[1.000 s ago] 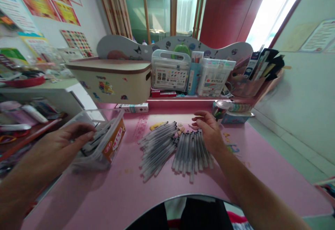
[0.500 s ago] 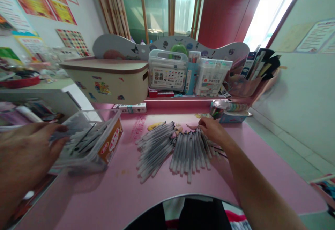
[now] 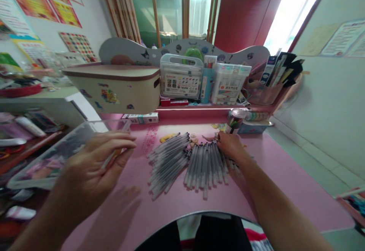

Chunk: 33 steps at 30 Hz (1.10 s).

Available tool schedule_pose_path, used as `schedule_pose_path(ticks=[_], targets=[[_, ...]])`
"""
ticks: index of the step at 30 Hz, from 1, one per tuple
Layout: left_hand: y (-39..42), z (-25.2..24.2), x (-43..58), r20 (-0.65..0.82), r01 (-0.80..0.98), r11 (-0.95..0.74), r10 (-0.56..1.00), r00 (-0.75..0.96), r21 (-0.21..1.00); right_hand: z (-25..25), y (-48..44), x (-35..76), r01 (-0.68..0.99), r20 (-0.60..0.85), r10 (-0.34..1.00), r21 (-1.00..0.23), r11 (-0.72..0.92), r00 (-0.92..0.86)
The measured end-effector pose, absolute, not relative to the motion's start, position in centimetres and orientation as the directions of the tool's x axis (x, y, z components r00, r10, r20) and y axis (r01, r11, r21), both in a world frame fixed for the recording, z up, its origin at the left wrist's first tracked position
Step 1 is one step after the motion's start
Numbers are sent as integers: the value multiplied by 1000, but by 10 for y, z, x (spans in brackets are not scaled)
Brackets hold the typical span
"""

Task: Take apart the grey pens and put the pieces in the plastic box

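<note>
My left hand (image 3: 95, 163) hovers over the pink desk (image 3: 182, 201) with its fingers curled round a grey pen that pokes out toward the clear plastic pen box (image 3: 57, 152) behind it. My right hand (image 3: 229, 144) rests on the far ends of a fanned row of grey pens (image 3: 207, 161), fingers bent down and pressing on them. A second, slanted pile of grey pens (image 3: 168, 161) lies just left of that row, between my two hands.
A cream storage box (image 3: 114, 87) and clear marker cases (image 3: 181, 78) stand on the raised back shelf. A cup of coloured pens (image 3: 235, 119) and tape rolls sit near my right hand. Cluttered shelves fill the left side. A round cut-out edges the desk front.
My left hand left the pen box and swung right over the desk with a pen. The box now looks tipped lower at the left. My right hand stayed on the fanned pens.
</note>
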<state>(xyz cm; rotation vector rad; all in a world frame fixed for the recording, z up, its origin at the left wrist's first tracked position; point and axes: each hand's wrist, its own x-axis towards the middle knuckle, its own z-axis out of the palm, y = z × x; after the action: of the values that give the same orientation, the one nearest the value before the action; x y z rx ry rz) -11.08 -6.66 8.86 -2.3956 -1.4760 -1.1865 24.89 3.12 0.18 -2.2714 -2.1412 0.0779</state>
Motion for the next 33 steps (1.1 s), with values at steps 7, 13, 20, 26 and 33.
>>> schedule_pose_path(ticks=[7, 13, 20, 26, 33], targets=[[-59, 80, -27, 468, 503, -618, 786, 404, 604, 2, 33, 247, 979, 13, 992, -163, -126, 129], [-30, 53, 19, 94, 217, -210, 889, 449, 953, 17, 34, 248, 833, 210, 962, -553, -29, 172], [-29, 26, 40, 90, -30, -85, 919, 384, 996, 28, 6, 208, -14, 338, 941, -941, 337, -16], [-32, 29, 37, 42, -221, 37, 939, 343, 974, 23, -12, 182, -88, 328, 938, -943, 320, -110], [-20, 25, 22, 165, -217, -148, 985, 60, 965, 9, -11, 176, 120, 189, 908, -961, 249, -374]])
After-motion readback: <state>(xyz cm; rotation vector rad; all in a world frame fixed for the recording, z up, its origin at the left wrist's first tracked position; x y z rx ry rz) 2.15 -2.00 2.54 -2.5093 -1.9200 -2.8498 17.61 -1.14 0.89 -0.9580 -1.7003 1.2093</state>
